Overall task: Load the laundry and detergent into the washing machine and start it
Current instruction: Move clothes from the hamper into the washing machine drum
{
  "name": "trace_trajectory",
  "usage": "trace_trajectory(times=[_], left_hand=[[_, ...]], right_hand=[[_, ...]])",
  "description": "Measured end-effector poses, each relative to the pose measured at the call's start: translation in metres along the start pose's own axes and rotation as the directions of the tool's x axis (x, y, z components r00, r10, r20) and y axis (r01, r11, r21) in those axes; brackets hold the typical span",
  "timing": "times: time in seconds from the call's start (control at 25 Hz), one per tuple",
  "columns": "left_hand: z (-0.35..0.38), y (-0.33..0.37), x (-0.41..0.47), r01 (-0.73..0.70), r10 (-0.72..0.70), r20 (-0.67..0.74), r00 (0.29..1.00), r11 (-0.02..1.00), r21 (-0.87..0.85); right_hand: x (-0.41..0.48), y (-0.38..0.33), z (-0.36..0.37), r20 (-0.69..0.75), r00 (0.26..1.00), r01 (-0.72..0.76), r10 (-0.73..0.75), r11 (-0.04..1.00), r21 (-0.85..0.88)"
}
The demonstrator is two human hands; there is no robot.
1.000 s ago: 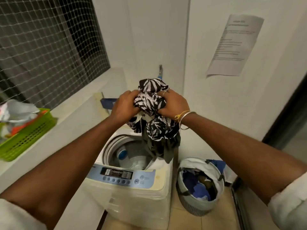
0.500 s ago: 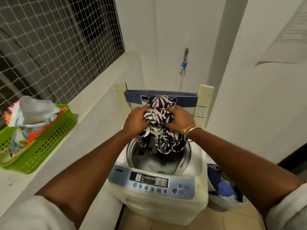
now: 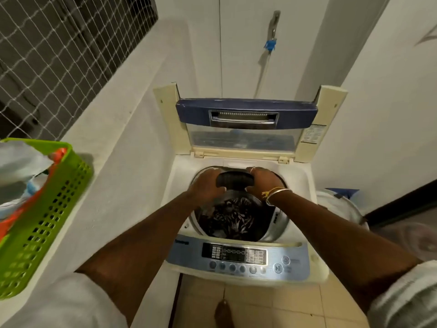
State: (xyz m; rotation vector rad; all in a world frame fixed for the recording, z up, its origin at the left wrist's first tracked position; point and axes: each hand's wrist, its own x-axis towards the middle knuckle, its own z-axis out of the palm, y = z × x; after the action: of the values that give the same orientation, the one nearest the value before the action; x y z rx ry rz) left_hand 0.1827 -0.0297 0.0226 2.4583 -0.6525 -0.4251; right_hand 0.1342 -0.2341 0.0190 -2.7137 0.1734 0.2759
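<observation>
Push the dark roll (image 3: 235, 180) down and inward from the 12 o'clock edge of the drum (image 3: 277, 224), onto the patterned garment (image 3: 233, 215) lying low inside the washing machine (image 3: 305, 185); keep cloth off the rim for a clean lid closing. Left grip (image 3: 205, 188) closed round the roll's 9 o'clock end, right grip (image 3: 263, 183) round its 3 o'clock end, fingers over, thumbs seemingly beneath.

Leaf-print garment (image 3: 233, 216) in drum (image 3: 280, 218), lid (image 3: 246, 119) upright
</observation>
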Motion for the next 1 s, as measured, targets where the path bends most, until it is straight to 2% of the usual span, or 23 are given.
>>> trace_trajectory(times=[0.2, 0.4, 0.52, 0.64, 1.0], left_hand=[[0.006, -0.002, 0.003, 0.024, -0.024, -0.002, 1.000, 0.999, 0.029], [0.008, 0.030, 0.003, 0.040, -0.039, -0.054, 0.998, 0.999, 0.023], [0.017, 0.070, 0.008, 0.045, -0.038, -0.093, 0.995, 0.996, 0.073], [0.037, 0.125, 0.009, 0.002, 0.007, -0.072, 0.997, 0.992, 0.124], [0.136, 0.296, 0.001, -0.129, 0.136, -0.057, 0.989, 0.985, 0.119]], right_hand=[[0.000, 0.001, 0.004, -0.009, 1.000, 0.019, -0.018, 0.999, 0.040], [-0.023, 0.016, -0.020, -0.070, 0.997, -0.014, 0.019, 0.996, 0.084], [-0.047, 0.044, -0.042, -0.115, 0.993, -0.025, 0.035, 0.996, 0.087], [-0.081, 0.081, -0.066, -0.152, 0.987, -0.033, 0.047, 0.995, 0.096], [-0.198, 0.232, -0.137, -0.208, 0.971, -0.105, 0.119, 0.991, 0.079]])
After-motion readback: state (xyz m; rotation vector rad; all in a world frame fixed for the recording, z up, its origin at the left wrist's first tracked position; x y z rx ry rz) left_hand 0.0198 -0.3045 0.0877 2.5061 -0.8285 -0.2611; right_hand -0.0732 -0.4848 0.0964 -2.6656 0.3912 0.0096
